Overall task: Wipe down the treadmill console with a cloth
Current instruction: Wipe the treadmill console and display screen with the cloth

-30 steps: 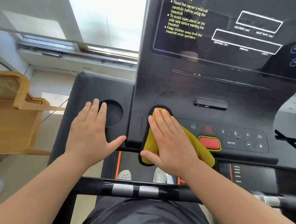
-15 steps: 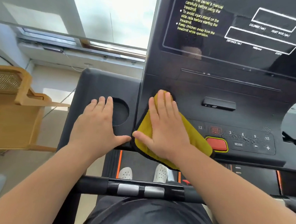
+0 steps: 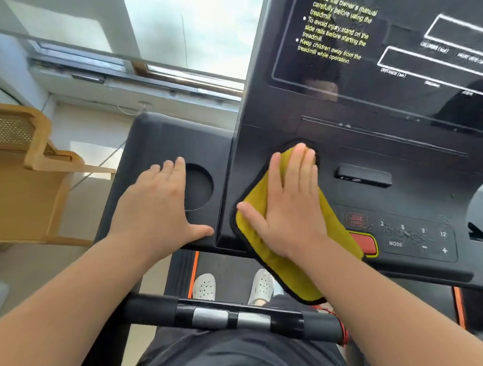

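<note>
The black treadmill console (image 3: 378,140) fills the upper right, with a dark display, yellow caution text and a button panel (image 3: 412,235) low down. A yellow cloth with a black hem (image 3: 254,203) lies flat on the console's lower left part and hangs over its front edge. My right hand (image 3: 287,202) presses on the cloth with straight fingers spread. My left hand (image 3: 159,206) rests flat on the left side tray, just beside the round cup holder (image 3: 199,187), thumb along the tray's front edge.
A red stop button (image 3: 365,244) shows right of the cloth. A small black slot piece (image 3: 363,176) sits above the buttons. The handlebar with metal sensors (image 3: 232,318) crosses below. A wooden chair (image 3: 23,175) stands at left. White shoes (image 3: 262,286) stand on the belt.
My right hand has slid the cloth up the console's lower left part, away from the front edge. The left hand stays on the tray.
</note>
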Demonstrator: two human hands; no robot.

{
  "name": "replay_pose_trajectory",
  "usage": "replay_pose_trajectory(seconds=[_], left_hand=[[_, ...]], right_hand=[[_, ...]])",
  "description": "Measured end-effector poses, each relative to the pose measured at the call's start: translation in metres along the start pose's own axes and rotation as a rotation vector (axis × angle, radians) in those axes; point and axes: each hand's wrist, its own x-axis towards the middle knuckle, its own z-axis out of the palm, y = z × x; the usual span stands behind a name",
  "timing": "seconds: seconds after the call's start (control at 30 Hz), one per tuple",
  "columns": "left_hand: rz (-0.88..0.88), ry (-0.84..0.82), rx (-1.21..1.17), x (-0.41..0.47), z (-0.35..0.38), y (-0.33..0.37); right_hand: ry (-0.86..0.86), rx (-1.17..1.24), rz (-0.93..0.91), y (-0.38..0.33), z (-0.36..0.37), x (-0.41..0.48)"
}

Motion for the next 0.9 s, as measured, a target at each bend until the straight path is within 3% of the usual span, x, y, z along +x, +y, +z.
replay_pose_trajectory(seconds=[0.23,0.33,0.43,0.57,0.67,0.83,0.9], left_hand=[[-0.002,-0.002,0.009,-0.002,0.0,-0.001],[-0.005,-0.009,-0.017,-0.003,-0.001,-0.001],[-0.01,-0.013,-0.039,-0.004,-0.002,-0.001],[-0.011,-0.001,-0.022,-0.004,-0.001,-0.001],[-0.017,-0.009,-0.02,-0.004,-0.003,0.001],[-0.027,-0.01,-0.014,-0.005,-0.005,0.001],[-0.029,-0.018,-0.011,-0.005,-0.005,0.001]], right_hand=[[-0.021,0.001,-0.362,0.003,0.014,-0.035],[-0.012,-0.031,-0.195,0.04,0.015,-0.045],[-0.016,0.001,0.046,0.03,0.006,-0.027],[-0.026,0.057,-0.088,-0.029,0.006,-0.007],[-0.038,0.029,-0.184,-0.011,0.008,-0.015],[-0.024,0.011,0.106,0.033,0.006,-0.031],[-0.02,0.056,0.054,0.001,0.005,-0.02]])
